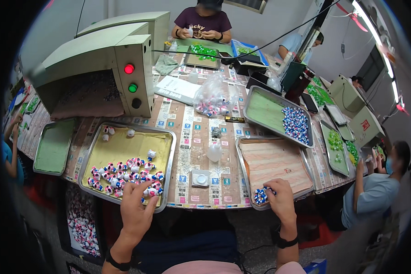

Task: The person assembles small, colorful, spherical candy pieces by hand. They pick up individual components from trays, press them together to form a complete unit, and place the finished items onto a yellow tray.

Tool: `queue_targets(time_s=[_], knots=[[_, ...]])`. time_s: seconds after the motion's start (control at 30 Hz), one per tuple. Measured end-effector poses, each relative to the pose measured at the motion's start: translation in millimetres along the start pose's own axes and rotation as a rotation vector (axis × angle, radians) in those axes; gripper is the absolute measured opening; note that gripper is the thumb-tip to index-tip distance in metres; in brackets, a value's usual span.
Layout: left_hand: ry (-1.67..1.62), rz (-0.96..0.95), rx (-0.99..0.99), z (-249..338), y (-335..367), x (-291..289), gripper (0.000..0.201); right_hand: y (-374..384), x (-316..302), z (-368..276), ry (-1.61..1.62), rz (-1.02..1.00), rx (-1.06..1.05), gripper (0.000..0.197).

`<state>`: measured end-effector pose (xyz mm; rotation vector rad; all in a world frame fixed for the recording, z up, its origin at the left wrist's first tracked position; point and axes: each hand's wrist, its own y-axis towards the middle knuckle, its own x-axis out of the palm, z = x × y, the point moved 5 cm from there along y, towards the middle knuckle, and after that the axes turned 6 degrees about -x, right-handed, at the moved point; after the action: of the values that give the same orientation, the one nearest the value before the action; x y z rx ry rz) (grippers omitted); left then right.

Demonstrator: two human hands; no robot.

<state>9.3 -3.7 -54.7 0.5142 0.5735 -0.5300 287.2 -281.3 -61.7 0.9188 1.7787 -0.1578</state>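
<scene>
At the near right corner of a metal tray [172,157] lined with yellow cloth is my left hand [138,211]. Its thumb and index finger close around a small white, pink and blue figurine [151,192]. Many like figurines [118,172] lie in a heap in that tray, with a few apart toward its far edge. My right hand [283,201] reaches over the near left corner of another tray [240,160], lined with pinkish cloth. Its fingers curl down at a small pile of blue-and-white pieces [260,196]; what they pinch is too small to make out.
Between the trays stand a white squeeze bottle [214,151] and a small square dish [200,178]. Beyond are a bag of figurines [214,100], a notebook [173,89] and a tilted tray [260,109] of blue pieces. A machine [141,77] with lit buttons stands far left. Co-workers sit around.
</scene>
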Motion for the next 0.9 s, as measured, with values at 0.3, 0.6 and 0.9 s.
queue_targets(time_s=[0.3, 0.6, 0.9], knots=[[-1.387, -0.679, -0.826, 9, -50, 37, 0.041, 8, 14, 16, 0.392, 0.014, 0.191, 0.011], [-1.435, -1.330, -1.358, 3, -177, 124, 0.021, -13, 53, -46, 1.232, -0.153, 0.416, 0.019], [-0.850, -1.145, -1.042, -93, -186, 113, 0.013, -33, 58, -99, 1.239, -0.157, 0.257, 0.020]])
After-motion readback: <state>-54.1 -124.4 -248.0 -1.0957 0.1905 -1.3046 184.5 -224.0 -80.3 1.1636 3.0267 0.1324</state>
